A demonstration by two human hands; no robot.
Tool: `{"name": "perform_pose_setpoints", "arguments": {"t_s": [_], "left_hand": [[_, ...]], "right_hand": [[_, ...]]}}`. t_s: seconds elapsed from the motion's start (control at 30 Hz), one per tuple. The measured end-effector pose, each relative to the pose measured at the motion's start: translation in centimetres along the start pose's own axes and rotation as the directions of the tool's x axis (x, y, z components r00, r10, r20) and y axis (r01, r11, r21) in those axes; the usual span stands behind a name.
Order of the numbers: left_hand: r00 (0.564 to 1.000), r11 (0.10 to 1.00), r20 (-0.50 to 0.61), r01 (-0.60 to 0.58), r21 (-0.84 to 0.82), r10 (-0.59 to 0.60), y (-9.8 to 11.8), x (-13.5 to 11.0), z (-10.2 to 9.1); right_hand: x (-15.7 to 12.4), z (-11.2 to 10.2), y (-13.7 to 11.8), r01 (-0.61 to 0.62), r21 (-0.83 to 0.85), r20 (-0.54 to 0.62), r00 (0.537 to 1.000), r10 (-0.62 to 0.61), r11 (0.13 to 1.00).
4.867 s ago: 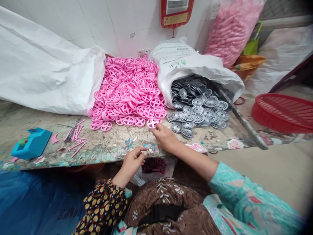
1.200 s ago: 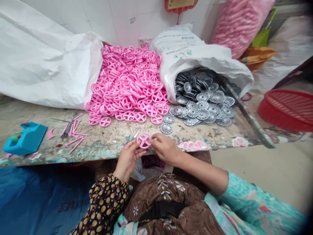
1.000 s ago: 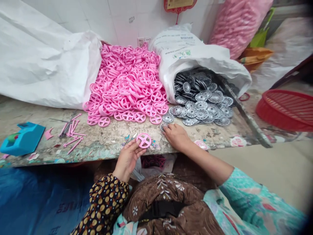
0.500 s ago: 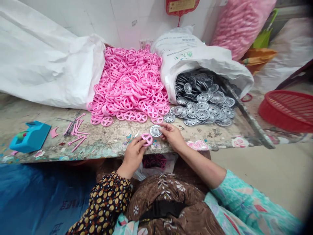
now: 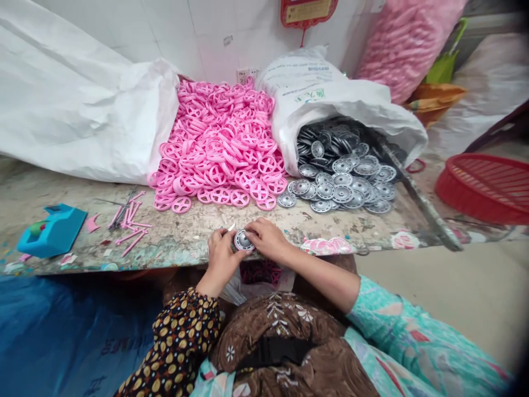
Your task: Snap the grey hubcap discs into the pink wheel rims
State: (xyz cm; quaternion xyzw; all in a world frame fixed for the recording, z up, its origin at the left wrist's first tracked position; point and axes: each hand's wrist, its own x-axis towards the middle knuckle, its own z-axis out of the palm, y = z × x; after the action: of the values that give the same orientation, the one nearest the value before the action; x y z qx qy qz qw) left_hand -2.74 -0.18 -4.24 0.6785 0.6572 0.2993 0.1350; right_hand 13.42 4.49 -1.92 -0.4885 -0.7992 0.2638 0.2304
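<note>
Between my two hands, over the front edge of the worktable, is a silver wheel cover (image 5: 243, 239) with its face turned up. My left hand (image 5: 222, 255) is closed at its left side, where it held a pink wheel; that wheel is now hidden, apparently under the silver disc. My right hand (image 5: 266, 238) pinches the disc's right edge with thumb and fingers. Beyond my hands lies a heap of pink spoked wheels (image 5: 223, 149). To its right, silver wheel covers (image 5: 343, 187) spill from a white sack (image 5: 343, 91).
A blue tape dispenser (image 5: 53, 231) and several pink rods (image 5: 131, 223) lie at the left of the table (image 5: 173, 237). A metal bar (image 5: 425, 201) slants by the sack's mouth. A red basket (image 5: 479, 187) stands far right. A large white sack (image 5: 82, 105) lies back left.
My right hand has moved left and brought the silver wheel cover onto the pink wheel in my left hand. The pink wheel no longer shows.
</note>
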Motion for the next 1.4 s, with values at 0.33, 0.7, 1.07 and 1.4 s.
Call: {"name": "perform_pose_setpoints", "arguments": {"t_s": [0.33,0.7,1.07,1.4], "left_hand": [[0.988,0.835,0.145,0.128,-0.535,-0.058,1.8,-0.9,-1.1],[0.943,0.656,0.32,0.297,-0.694,-0.087,2.9,-1.6,-1.4],[0.853,0.565,0.458,0.513,-0.646,-0.251,1.7,-0.6,-2.4],[0.815,0.466,0.462,0.579,-0.669,-0.349,1.3,-0.3,-2.0]], "right_hand": [[-1.4,-2.0,-0.3,-0.051,0.307,0.123,0.992,0.014,0.95],[-3.9,-0.8,0.1,-0.126,0.523,0.118,0.99,0.075,0.843],[-4.6,-3.6,0.1,0.224,-0.269,0.122,0.973,-0.198,0.937],[2.7,-3.5,2.4,0.071,-0.244,-0.061,0.994,-0.088,0.967]]}}
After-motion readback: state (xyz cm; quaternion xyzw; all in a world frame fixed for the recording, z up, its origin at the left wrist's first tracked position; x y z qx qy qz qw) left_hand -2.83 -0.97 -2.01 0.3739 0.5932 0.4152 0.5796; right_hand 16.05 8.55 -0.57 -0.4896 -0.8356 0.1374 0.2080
